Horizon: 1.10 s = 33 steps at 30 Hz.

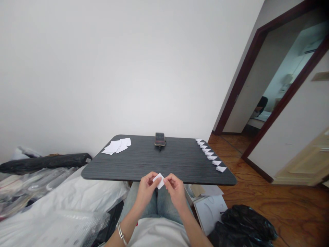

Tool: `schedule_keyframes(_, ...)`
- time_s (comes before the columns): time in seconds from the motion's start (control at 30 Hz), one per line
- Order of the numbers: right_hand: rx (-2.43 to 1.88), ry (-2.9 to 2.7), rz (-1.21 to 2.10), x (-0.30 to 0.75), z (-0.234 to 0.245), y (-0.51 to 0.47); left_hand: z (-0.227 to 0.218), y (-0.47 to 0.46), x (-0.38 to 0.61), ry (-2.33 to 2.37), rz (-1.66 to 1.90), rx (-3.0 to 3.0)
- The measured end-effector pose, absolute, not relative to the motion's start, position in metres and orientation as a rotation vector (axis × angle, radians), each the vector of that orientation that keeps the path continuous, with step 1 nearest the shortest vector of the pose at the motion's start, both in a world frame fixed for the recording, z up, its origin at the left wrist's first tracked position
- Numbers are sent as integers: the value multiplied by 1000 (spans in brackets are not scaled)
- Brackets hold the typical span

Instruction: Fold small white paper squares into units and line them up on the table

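Note:
My left hand (146, 188) and my right hand (176, 188) meet just below the near edge of a dark grey table (144, 164). Both pinch one small white paper piece (159, 180) between fingers and thumbs, the left at its left side and the right at its right side. A loose pile of flat white paper squares (117, 146) lies at the table's far left. Along the right edge runs a row of several small folded white paper pieces (210, 154). A phone (159, 139) stands at the far middle edge.
Clear plastic wrap and white bags (51, 206) are heaped on the left, with a long black bag (43, 162) behind. Black bags (244, 226) and white paper sheets (210, 211) lie on the wooden floor at right. An open doorway (277, 92) is at right.

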State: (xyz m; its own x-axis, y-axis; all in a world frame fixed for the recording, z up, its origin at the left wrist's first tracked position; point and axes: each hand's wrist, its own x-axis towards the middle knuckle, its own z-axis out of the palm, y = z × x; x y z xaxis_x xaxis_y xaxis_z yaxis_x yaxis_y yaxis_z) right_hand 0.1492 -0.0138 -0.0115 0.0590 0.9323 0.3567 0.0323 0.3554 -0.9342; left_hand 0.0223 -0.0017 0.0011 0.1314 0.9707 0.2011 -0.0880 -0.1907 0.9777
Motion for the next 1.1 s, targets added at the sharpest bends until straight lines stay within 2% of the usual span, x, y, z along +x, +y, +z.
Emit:
schedule_keyframes(0.5,-992,-1459,876,145,-13,-17,-3,-2,20,987,1378,1402)
schedule_keyframes(1.1,-1009,-1266,988,149,-15,-12,-4,1,22,865,1324,1242)
